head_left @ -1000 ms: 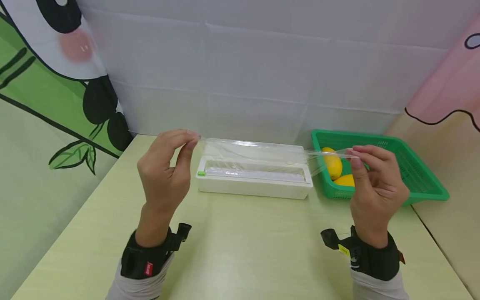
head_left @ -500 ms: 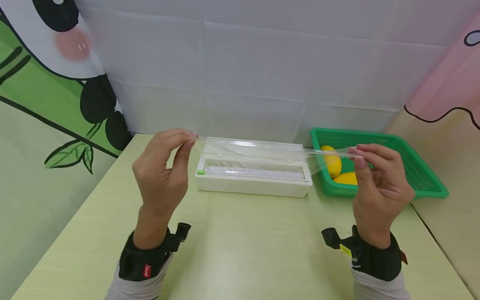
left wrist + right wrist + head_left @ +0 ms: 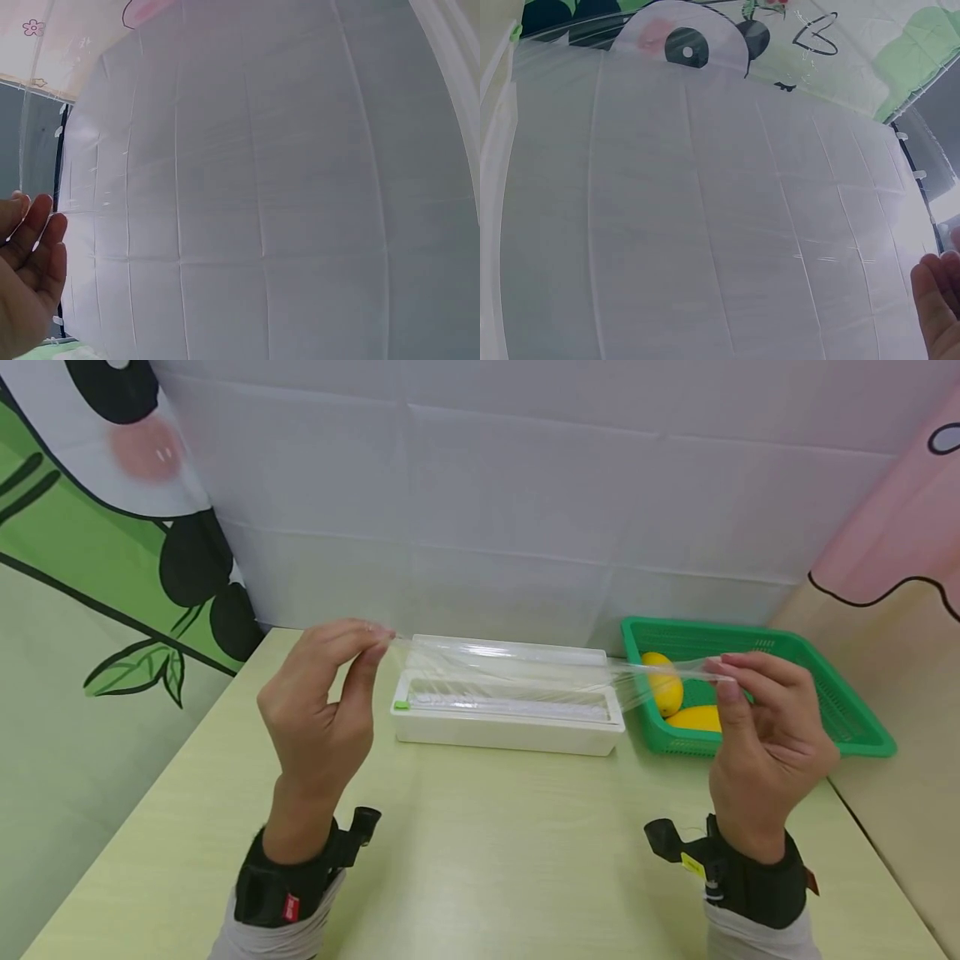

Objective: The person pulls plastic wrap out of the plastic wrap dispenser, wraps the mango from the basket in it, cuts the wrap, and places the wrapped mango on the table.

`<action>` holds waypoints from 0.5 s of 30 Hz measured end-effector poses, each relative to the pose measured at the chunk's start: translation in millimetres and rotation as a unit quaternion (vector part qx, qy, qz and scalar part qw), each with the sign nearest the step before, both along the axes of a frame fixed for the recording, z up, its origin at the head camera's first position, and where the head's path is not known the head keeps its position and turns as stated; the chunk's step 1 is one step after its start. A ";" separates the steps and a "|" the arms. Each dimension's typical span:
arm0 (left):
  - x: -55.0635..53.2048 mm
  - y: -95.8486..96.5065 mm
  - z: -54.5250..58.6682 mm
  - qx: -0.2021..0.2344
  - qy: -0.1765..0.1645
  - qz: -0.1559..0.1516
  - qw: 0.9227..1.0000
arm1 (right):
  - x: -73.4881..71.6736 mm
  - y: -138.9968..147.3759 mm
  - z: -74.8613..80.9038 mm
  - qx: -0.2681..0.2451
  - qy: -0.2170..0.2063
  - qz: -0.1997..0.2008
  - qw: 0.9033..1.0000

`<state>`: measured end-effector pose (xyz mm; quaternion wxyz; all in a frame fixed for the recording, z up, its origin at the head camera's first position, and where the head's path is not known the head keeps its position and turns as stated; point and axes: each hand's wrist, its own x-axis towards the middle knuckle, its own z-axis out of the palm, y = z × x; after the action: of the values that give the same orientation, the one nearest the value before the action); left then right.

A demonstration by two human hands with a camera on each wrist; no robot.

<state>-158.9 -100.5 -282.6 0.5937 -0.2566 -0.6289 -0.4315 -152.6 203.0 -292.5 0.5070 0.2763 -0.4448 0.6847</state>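
Observation:
A clear sheet of plastic wrap (image 3: pixel 510 667) stretches between my two hands, in front of and above a white wrap dispenser box (image 3: pixel 502 735) with a small green tab at its left end. My left hand (image 3: pixel 322 702) pinches one corner between thumb and fingertips. On the other side my right hand (image 3: pixel 772 735) pinches the opposite corner, where the film is gathered into a narrow band. In the left wrist view, the left hand (image 3: pixel 30 262) shows at the lower left edge. Only the fingertips of the right hand (image 3: pixel 937 300) appear in the right wrist view.
Right of the dispenser stands a green plastic basket (image 3: pixel 862 739) holding yellow fruit (image 3: pixel 663 685). A pale cloth backdrop (image 3: pixel 510 510) rises behind the table (image 3: pixel 510 843). The table's right edge runs past my right forearm.
My hands have drawn slightly farther apart, the left one moving left and the right one moving right, with the wrap pulled tauter between them. The dispenser and basket stay in place.

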 end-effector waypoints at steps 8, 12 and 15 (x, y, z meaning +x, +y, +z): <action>0.0 2.4 -0.1 0.007 0.019 -0.002 1.000 | -3.2 2.1 -2.2 -0.019 0.016 0.005 1.000; 0.1 3.7 0.5 0.012 0.026 -0.003 1.000 | -3.8 2.1 -1.7 -0.027 0.021 0.004 0.999; 0.2 4.8 1.2 0.019 0.036 -0.006 0.999 | -3.7 2.0 -0.5 -0.032 0.024 0.002 0.999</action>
<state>-158.8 -95.6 -281.4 0.6184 -0.2646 -0.5973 -0.4367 -156.3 205.0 -293.0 0.5247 0.2775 -0.4100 0.6926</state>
